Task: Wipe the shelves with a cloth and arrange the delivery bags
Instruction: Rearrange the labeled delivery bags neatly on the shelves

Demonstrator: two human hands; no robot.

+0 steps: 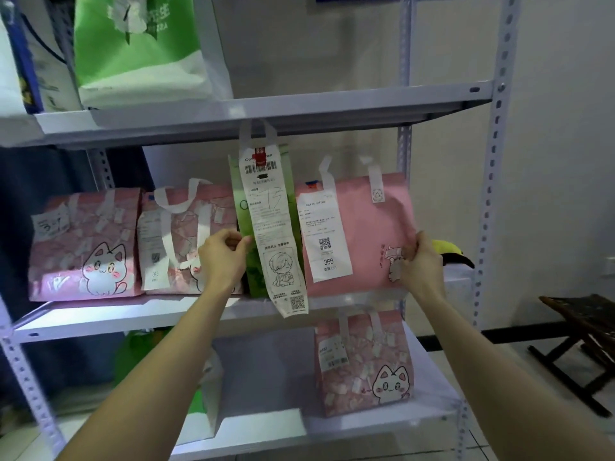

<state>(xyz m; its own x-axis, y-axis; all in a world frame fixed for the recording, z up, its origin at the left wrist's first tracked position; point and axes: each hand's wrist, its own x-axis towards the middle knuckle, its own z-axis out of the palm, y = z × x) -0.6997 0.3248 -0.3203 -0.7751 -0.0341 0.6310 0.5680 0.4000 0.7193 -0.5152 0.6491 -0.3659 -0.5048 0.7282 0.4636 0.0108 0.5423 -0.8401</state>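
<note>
On the middle shelf (pixel 133 314) stand two pink cat bags (pixel 83 247) at the left, a narrow green bag (pixel 244 214) with a long white receipt (pixel 273 227) hanging down its front, and a plain pink bag (pixel 366 234) at the right. My left hand (pixel 223 257) pinches the left edge of the green bag. My right hand (pixel 419 264) grips the right edge of the plain pink bag. No cloth is visible in either hand.
A green-and-white bag (pixel 139 51) sits on the upper shelf (pixel 266 108). The lower shelf holds another pink cat bag (pixel 366 364) and a green bag (pixel 139 357) at the left. A yellow and black object (pixel 449 251) lies behind my right hand. A dark folding stool (pixel 582 344) stands at the right.
</note>
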